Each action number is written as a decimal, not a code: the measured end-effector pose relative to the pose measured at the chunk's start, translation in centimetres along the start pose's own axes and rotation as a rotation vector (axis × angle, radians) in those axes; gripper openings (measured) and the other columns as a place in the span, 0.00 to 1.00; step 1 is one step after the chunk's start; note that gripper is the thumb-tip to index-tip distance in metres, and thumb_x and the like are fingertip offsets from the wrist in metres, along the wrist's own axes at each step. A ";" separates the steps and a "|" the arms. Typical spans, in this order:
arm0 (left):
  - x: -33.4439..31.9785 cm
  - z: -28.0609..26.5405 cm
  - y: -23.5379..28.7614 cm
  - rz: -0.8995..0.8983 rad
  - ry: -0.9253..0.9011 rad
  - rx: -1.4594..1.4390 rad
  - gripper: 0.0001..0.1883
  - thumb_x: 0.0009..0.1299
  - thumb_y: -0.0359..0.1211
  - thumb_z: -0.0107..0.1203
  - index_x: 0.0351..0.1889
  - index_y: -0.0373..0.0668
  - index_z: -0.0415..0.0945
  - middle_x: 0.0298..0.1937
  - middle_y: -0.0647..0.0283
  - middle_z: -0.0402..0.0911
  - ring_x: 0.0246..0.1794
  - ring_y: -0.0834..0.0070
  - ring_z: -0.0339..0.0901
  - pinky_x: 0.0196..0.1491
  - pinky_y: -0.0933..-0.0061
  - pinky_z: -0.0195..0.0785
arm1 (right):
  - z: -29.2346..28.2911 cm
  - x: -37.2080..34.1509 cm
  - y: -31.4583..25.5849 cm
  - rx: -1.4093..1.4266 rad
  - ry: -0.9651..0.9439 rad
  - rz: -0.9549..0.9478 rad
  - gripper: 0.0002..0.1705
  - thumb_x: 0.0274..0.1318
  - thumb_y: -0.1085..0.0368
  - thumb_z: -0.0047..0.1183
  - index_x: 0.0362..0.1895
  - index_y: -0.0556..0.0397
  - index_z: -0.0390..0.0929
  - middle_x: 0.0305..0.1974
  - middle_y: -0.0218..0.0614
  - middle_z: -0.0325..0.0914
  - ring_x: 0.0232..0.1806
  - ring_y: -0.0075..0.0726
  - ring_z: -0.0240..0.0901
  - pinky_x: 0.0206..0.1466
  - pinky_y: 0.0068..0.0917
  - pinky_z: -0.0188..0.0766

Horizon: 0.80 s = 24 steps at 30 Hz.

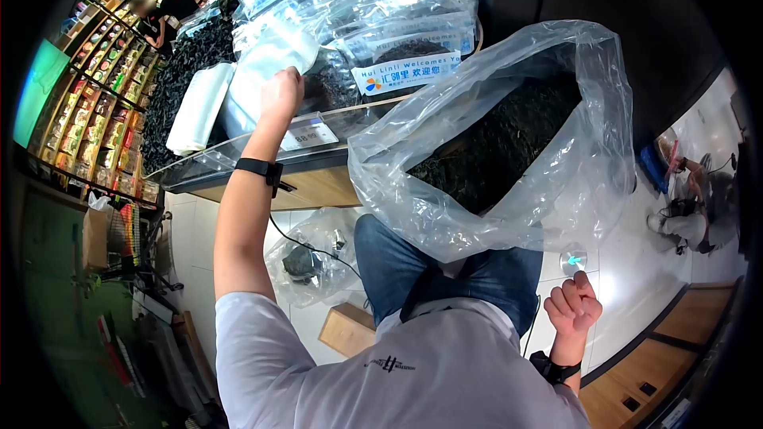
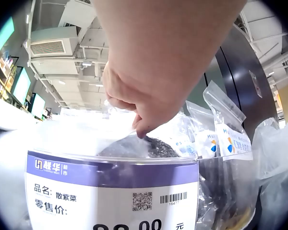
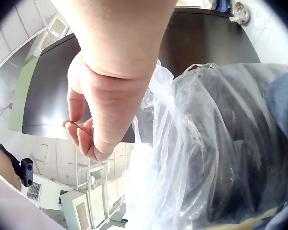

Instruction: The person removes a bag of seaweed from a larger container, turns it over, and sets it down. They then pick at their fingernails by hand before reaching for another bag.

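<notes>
My left hand (image 1: 283,94) reaches over the display bin's clear front edge. Its thumb and fingers pinch a pale plastic bag (image 1: 274,52) lying among the bagged goods. In the left wrist view, the fingertips meet the film just behind the price tag (image 2: 110,191). Dark dried seaweed (image 1: 326,79) shows beside that hand. My right hand (image 1: 574,306) hangs in the air by my right thigh, fingers loosely curled, holding nothing. In front of me, a large clear bag (image 1: 381,191) stands wide-mouthed with dark dried seaweed (image 1: 493,143) inside.
Several labelled zip bags (image 1: 409,71) fill the bin's right part. Loose dark seaweed (image 1: 179,83) and a folded white bag (image 1: 200,107) lie at its left. A crumpled clear bag (image 1: 306,258) and a wooden box (image 1: 347,330) are on the floor. A dark panel (image 1: 660,40) rises at right.
</notes>
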<state>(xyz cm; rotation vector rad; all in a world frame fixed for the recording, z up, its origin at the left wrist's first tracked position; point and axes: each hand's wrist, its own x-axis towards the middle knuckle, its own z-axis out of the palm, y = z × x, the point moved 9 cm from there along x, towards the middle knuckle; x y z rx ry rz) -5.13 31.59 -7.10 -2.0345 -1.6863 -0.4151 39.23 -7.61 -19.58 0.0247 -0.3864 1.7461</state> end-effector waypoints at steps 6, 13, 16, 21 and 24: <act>0.4 -2.9 -3.4 -0.195 0.067 -0.261 0.20 0.60 0.51 0.63 0.30 0.41 0.80 0.23 0.51 0.79 0.25 0.54 0.78 0.31 0.60 0.69 | 0.3 0.4 0.1 -0.010 -0.024 0.018 0.15 0.50 0.72 0.44 0.45 0.54 0.72 0.20 0.27 0.65 0.24 0.26 0.59 0.28 0.23 0.55; -3.1 -16.1 -5.7 -0.152 0.813 -0.855 0.08 0.67 0.32 0.61 0.30 0.37 0.78 0.22 0.72 0.75 0.21 0.88 0.65 0.24 0.85 0.58 | 0.3 0.7 0.5 -0.049 -0.004 0.047 0.13 0.51 0.70 0.45 0.43 0.54 0.72 0.19 0.28 0.64 0.24 0.27 0.59 0.28 0.25 0.54; -8.2 -19.6 -5.4 -0.127 0.862 -0.982 0.05 0.68 0.27 0.59 0.32 0.36 0.76 0.28 0.68 0.77 0.27 0.88 0.69 0.30 0.88 0.59 | 1.2 1.9 1.8 -0.192 -0.095 0.116 0.14 0.51 0.69 0.46 0.44 0.57 0.71 0.17 0.30 0.63 0.24 0.29 0.58 0.28 0.28 0.53; -21.2 -19.8 -3.9 -0.206 0.825 -0.948 0.04 0.68 0.23 0.56 0.31 0.37 0.74 0.29 0.65 0.78 0.26 0.85 0.70 0.31 0.85 0.64 | 3.1 4.7 6.4 -0.427 -0.248 0.312 0.15 0.52 0.66 0.50 0.41 0.65 0.72 0.23 0.37 0.71 0.26 0.33 0.64 0.32 0.30 0.60; -27.1 -18.8 -3.0 -0.161 0.760 -0.731 0.05 0.67 0.25 0.58 0.32 0.39 0.72 0.27 0.63 0.78 0.22 0.84 0.69 0.26 0.85 0.62 | 2.9 5.6 11.2 -0.614 -0.295 0.676 0.19 0.50 0.69 0.50 0.48 0.64 0.74 0.28 0.41 0.76 0.26 0.38 0.69 0.30 0.32 0.64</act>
